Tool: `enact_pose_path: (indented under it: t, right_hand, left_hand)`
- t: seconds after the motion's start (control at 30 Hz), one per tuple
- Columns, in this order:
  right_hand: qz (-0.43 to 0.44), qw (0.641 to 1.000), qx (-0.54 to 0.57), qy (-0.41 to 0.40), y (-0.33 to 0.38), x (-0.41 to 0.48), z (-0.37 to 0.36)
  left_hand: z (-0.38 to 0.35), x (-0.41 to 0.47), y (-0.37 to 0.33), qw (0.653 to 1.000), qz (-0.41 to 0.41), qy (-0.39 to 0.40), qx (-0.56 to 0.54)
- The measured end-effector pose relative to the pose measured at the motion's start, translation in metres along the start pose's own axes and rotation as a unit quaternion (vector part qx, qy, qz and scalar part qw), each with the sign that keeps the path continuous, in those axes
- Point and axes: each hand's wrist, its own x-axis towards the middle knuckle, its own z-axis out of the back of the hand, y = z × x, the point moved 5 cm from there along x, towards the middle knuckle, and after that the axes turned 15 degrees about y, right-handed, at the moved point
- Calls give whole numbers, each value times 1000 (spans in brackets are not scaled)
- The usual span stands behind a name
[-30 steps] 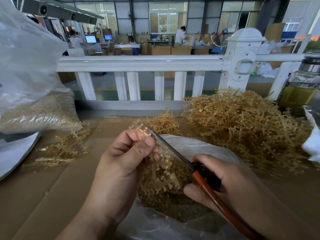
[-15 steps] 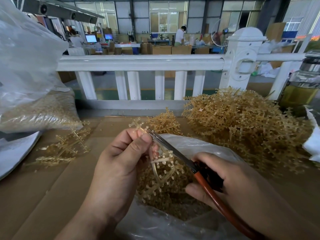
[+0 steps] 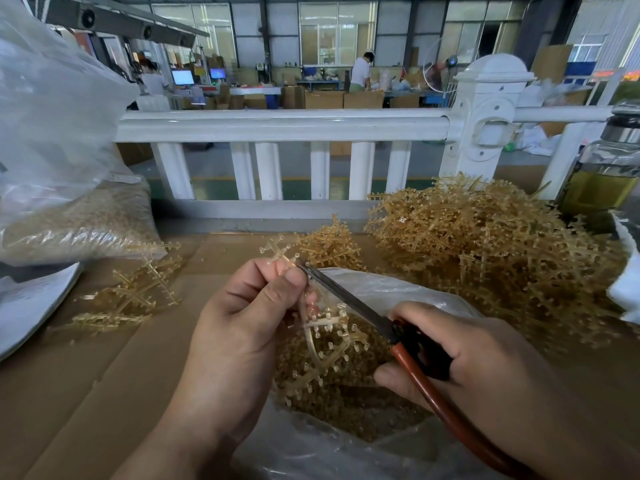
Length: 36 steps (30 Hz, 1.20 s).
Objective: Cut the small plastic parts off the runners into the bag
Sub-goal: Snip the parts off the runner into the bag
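The left hand (image 3: 242,325) pinches a plastic runner (image 3: 325,321) above the open plastic bag (image 3: 398,289), while the right hand (image 3: 478,355) grips red-handled scissors (image 3: 346,299), whose blade tip reaches the runner beside the left thumb.

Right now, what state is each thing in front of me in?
left hand, pinching the runner.
right hand, gripping the scissors.
scissors, blade tips at the runner.
runner, held above the bag.
bag, open, cut parts inside.
runner pile, heaped behind the bag.
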Motion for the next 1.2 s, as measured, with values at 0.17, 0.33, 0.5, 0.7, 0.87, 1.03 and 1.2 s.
enact_pose_path:
  t: [0.17,0.33,0.5,0.7,0.87,1.03,1.2]
  right_hand:
    - [0,1000,2,0,-2,0,1]
    - [-2,1000,4,5,-3,0,1]
    - [-1,1000,2,-1,-3,0,1]
    - [0,1000,1,1,-2,0,1]
    - [4,1000,-1,8,-1,0,1]
    - [6,1000,0,11,-2,0,0]
    - [5,1000,-7,3,-1,1,-1]
  left_hand:
    - [-2,0,0,1000,1,11,2]
    - [0,1,2,1000,2,12,12]
    - [1,1,1,1000,-5,9,18]
    - [1,0,2,1000,0,4,17]
    - [0,0,2,1000,-6,2,10]
    - [-1,1,2,1000,-14,6,-4]
    - [2,1,3,1000,-13,11,26]
